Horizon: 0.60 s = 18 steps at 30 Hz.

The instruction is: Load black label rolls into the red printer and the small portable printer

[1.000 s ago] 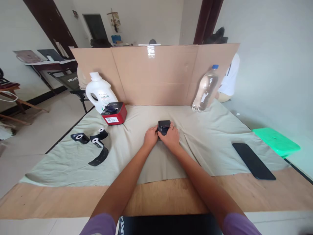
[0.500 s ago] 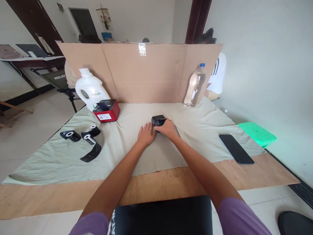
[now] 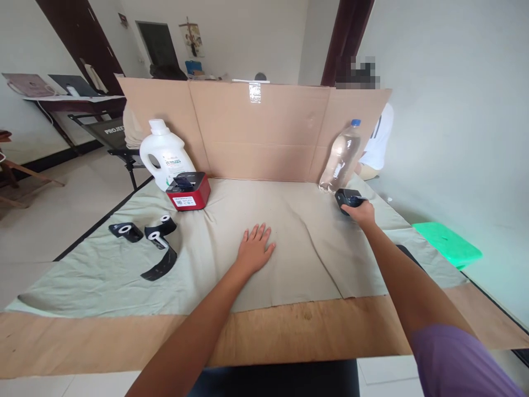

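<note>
My right hand (image 3: pixel 361 212) is closed around a small black box-shaped device (image 3: pixel 346 197), held at the right side of the cloth just in front of the clear water bottle (image 3: pixel 342 157). Spread flat on the pale green cloth (image 3: pixel 289 242), my left hand (image 3: pixel 254 251) rests palm down near the middle with fingers apart and nothing in it.
A red and black label printer (image 3: pixel 189 191) stands before a white detergent jug (image 3: pixel 164 154) at the back left. Black label rolls (image 3: pixel 149 234) lie on the left. A cardboard screen (image 3: pixel 256 129) closes the back; a person sits behind it. A green lid (image 3: pixel 448 243) lies at right.
My right hand has carried the black device from the middle of the cloth to the right, near the bottle. My left hand has let go and now lies flat.
</note>
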Tool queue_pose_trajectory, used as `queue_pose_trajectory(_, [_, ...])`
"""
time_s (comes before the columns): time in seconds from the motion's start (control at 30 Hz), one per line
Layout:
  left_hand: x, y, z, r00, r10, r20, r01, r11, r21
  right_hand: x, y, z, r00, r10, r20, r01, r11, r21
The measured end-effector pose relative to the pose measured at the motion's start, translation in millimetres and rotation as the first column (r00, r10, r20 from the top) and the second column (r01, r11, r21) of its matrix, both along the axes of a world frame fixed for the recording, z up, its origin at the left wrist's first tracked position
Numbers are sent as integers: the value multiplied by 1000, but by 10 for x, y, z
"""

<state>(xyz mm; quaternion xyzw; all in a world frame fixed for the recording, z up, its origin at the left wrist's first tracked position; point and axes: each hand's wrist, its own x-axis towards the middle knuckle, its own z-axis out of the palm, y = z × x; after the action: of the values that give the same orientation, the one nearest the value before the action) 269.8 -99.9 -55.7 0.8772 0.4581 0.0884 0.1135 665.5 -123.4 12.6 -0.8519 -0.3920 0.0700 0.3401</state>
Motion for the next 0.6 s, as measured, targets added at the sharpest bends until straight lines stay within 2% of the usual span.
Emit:
queue_pose_trajectory(0.1, [5,10,-5,1000,-1,18,1,1000,-6,33,59,-118,992,-128,4,128,990,-59])
queue_pose_trajectory(0.23, [-1,21,-15,999,2,37,-2,1000,-17,22,150,-236,978,-209,15,210,972,-106])
queue_pose_trajectory(0.4, [13,16,-39,995,-9,102,13,999,-35,0,194,-144,960,-280,-25,271,946,-177])
queue_pose_trajectory(0.47, [15,24,-30,980,-2,201,14,998,-55,-105,154,-99,941,-337,-27,326,926,-192])
queue_pose_trajectory(0.53, [-17,85,17,910,91,405,-69,995,-68,-305,106,-92,919,-395,-6,390,908,-152])
queue_pose_trajectory(0.57, [-59,149,57,828,168,535,-153,986,-73,-443,92,-105,915,-403,15,402,910,-100])
queue_pose_trajectory(0.6, [-124,240,107,708,248,661,-260,962,-82,-606,94,-127,923,-383,40,384,923,-26])
